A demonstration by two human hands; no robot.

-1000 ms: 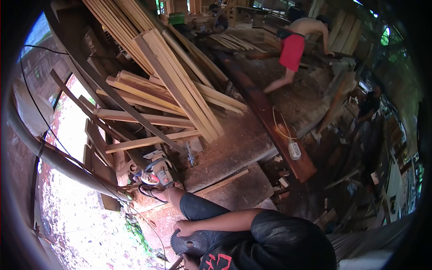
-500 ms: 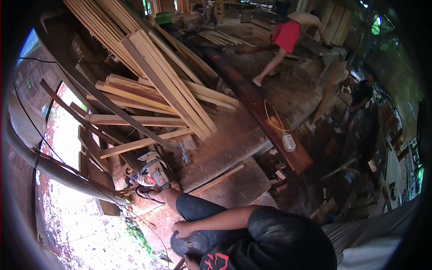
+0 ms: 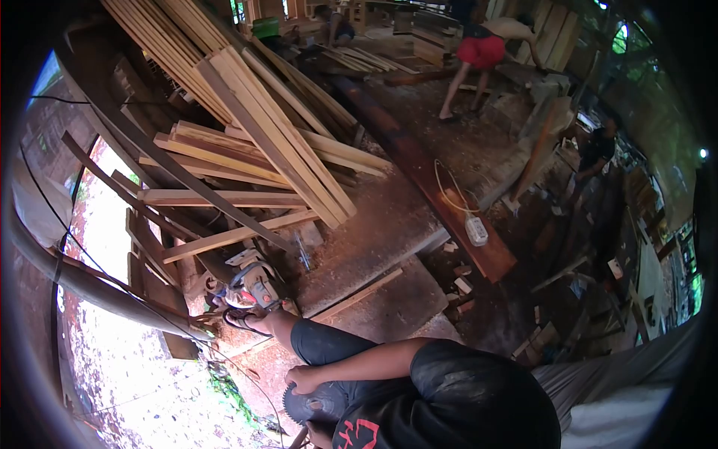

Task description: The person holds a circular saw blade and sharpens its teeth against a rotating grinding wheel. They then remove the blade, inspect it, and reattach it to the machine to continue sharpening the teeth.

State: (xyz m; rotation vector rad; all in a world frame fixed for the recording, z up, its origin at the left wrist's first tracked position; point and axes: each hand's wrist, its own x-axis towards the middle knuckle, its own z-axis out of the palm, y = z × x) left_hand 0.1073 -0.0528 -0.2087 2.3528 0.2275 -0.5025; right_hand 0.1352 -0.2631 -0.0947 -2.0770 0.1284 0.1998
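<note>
A round, toothed grey saw blade lies against the dark-clothed leg at the bottom centre. My right hand is closed on its upper edge, the forearm reaching in from the black sleeve. At the blade's lower edge my left hand is closed, partly cut off by the frame; a thin dark rod shows beside it. Just beyond my bare foot sits a red and grey power tool.
Long sawn boards are stacked at upper left. A dark plank bears a white power strip. Cables hang at left. A person in red shorts bends at the back; other people are at the far back and right.
The person in red shorts has shifted their legs and stance at the back. The view has moved slightly. Both my hands keep their places at the blade.
</note>
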